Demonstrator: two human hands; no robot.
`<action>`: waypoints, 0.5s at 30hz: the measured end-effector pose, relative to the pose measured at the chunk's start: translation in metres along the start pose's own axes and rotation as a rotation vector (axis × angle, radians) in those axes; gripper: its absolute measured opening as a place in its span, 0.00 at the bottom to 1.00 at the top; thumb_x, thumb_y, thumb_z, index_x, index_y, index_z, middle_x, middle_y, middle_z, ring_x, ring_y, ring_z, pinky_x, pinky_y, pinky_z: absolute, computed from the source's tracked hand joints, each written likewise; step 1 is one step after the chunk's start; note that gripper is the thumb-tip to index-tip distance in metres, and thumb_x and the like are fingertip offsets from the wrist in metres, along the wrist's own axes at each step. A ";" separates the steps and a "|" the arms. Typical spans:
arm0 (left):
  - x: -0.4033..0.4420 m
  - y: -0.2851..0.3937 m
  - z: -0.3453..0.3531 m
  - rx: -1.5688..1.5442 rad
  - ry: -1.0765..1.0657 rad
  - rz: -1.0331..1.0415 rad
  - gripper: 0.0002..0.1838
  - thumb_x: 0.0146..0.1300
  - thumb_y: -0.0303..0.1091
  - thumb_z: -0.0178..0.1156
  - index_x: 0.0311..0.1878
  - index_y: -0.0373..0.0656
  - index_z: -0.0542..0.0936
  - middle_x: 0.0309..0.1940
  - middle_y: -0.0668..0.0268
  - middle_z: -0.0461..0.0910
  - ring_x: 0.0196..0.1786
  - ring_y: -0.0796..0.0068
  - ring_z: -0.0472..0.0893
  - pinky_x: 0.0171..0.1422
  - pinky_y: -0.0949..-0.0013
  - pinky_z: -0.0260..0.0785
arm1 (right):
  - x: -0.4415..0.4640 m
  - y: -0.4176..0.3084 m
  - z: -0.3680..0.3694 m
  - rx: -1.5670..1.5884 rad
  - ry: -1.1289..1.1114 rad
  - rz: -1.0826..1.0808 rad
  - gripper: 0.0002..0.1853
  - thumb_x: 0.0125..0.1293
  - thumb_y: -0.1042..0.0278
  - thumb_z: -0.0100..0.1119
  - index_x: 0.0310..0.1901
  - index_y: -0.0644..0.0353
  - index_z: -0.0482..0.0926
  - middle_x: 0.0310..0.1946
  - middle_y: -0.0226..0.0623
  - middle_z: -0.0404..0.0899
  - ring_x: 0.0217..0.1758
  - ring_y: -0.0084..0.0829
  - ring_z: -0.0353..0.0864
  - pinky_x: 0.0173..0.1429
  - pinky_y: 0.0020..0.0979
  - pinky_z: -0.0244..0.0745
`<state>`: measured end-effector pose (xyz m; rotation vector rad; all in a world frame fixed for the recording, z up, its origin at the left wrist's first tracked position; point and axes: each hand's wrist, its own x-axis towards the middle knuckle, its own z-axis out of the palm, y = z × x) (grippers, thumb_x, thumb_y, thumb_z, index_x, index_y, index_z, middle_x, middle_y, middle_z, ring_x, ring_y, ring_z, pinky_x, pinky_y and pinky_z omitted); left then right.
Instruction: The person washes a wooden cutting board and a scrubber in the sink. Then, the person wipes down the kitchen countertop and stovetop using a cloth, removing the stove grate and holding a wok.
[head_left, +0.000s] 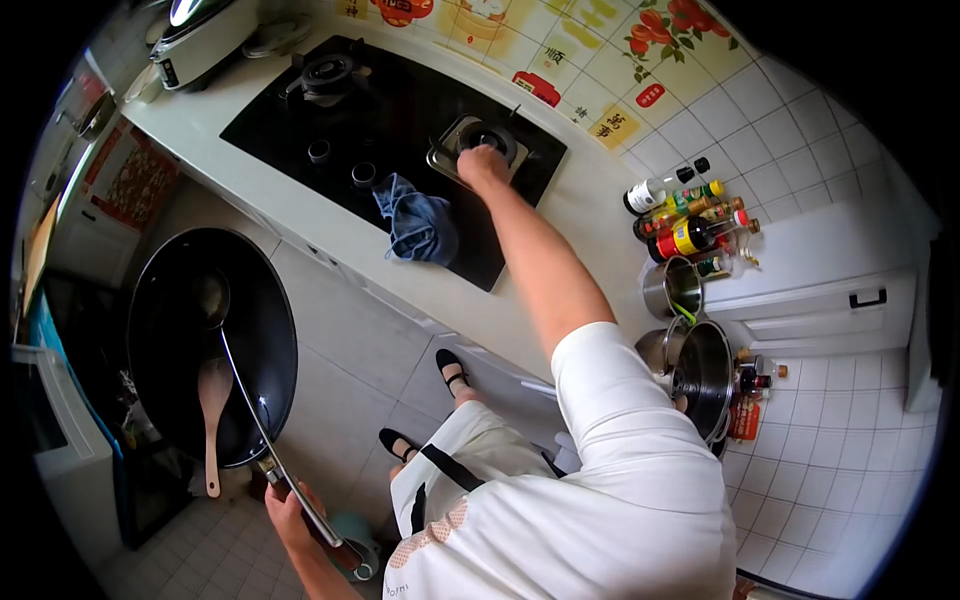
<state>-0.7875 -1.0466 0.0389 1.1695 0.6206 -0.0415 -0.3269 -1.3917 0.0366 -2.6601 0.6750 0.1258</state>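
Note:
My left hand (292, 512) is wrapped round the handle of a black wok (165, 330), which I hold off the counter at the left, above the floor. A metal ladle (245, 390) with a long handle and a wooden spatula (213, 405) rest in the wok; their handles stick out over its rim. My right hand (483, 166) reaches to the right burner (487, 138) of the black gas hob (340, 205). Its fingers are closed at the burner's near edge, and what they grip is hidden. A crumpled blue cloth (420, 225) lies on the hob's front edge.
A left burner (327, 75) and two knobs are on the hob. A white rice cooker (205, 40) stands far left on the counter. Several bottles (690, 215) and metal pots (705, 370) stand at the right. White cabinets (840, 310) and a tiled wall border the counter.

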 end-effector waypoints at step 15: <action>-0.007 0.012 0.000 -0.079 -0.068 -0.027 0.11 0.53 0.34 0.60 0.31 0.43 0.68 0.15 0.69 0.68 0.12 0.79 0.68 0.15 0.75 0.63 | -0.053 0.139 -0.121 0.141 0.084 -0.269 0.15 0.51 0.59 0.55 0.38 0.55 0.81 0.22 0.46 0.78 0.23 0.39 0.75 0.31 0.37 0.72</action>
